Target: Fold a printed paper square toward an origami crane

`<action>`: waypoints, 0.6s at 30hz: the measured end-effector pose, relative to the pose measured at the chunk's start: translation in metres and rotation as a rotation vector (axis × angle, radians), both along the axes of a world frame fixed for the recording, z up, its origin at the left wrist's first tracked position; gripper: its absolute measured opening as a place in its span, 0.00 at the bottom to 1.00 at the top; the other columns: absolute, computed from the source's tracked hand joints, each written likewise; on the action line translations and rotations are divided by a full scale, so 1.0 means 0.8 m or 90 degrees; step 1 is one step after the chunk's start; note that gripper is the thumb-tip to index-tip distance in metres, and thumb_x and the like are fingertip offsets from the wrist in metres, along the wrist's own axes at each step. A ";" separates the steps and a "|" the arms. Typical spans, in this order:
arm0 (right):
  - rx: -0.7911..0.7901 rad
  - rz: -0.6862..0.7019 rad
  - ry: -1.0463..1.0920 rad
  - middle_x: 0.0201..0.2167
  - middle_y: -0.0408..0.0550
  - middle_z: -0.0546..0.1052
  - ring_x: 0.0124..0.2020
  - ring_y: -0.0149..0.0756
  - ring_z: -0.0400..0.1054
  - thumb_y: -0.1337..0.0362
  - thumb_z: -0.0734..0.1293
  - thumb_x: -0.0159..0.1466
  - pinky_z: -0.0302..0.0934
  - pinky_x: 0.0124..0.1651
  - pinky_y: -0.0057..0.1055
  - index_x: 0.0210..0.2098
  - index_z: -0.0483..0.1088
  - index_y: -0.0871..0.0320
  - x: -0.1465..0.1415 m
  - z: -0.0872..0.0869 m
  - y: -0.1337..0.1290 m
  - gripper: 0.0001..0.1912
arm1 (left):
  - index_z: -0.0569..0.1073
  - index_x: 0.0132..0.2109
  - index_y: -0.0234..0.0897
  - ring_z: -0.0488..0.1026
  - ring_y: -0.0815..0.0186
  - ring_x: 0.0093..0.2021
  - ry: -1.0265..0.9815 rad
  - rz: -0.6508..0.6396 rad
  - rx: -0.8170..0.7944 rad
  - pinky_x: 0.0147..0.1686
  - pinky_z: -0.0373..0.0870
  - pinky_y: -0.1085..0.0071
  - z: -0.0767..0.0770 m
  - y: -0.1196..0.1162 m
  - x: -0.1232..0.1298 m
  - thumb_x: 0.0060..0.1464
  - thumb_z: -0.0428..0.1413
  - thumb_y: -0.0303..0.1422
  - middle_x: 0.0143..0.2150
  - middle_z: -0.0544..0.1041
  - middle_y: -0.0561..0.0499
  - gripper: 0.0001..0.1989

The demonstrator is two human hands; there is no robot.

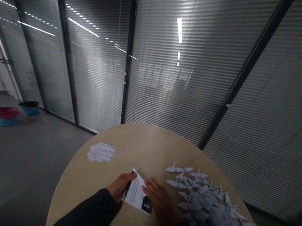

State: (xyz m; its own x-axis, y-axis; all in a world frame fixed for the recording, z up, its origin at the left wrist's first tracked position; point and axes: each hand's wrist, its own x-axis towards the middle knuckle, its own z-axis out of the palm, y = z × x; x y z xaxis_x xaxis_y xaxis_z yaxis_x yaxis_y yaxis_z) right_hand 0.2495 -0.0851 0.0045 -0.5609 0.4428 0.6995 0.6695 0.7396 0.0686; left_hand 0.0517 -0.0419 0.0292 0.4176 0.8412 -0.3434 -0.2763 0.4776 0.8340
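Observation:
A printed sheet of paper [135, 194] with one corner folded over lies near the front middle of the round table. My left hand [121, 185] grips its left edge, the thumb on top near the upper corner. On the right side, my right hand [155, 196] rests over the folded part with its fingers stretched out and slightly apart. To the right, a large pile of folded white paper cranes [208, 205] covers that side of the table. A small stack of printed paper sheets [103, 152] sits at the back left.
The round wooden table [148, 138] stands close to a glass partition with blinds [169, 93]. On the floor at far left are a bin with a red bag [3, 113] and a bin with a black bag [30, 107].

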 end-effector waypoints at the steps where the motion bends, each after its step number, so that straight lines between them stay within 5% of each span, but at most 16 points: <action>1: -0.003 0.004 -0.002 0.52 0.51 0.75 0.59 0.37 0.62 0.68 0.53 0.70 0.67 0.54 0.33 0.55 0.67 0.58 0.000 0.000 0.000 0.19 | 0.74 0.26 0.28 0.75 0.63 0.21 0.001 0.002 0.001 0.23 0.68 0.73 0.000 0.000 0.000 0.48 0.61 0.43 0.22 0.79 0.42 0.19; 18: -0.008 0.010 -0.027 0.51 0.51 0.76 0.55 0.38 0.68 0.70 0.52 0.69 0.69 0.50 0.37 0.53 0.68 0.58 -0.001 0.001 0.002 0.19 | 0.73 0.25 0.29 0.73 0.65 0.21 -0.015 0.006 0.006 0.22 0.66 0.73 0.006 0.000 0.000 0.43 0.63 0.40 0.20 0.76 0.47 0.15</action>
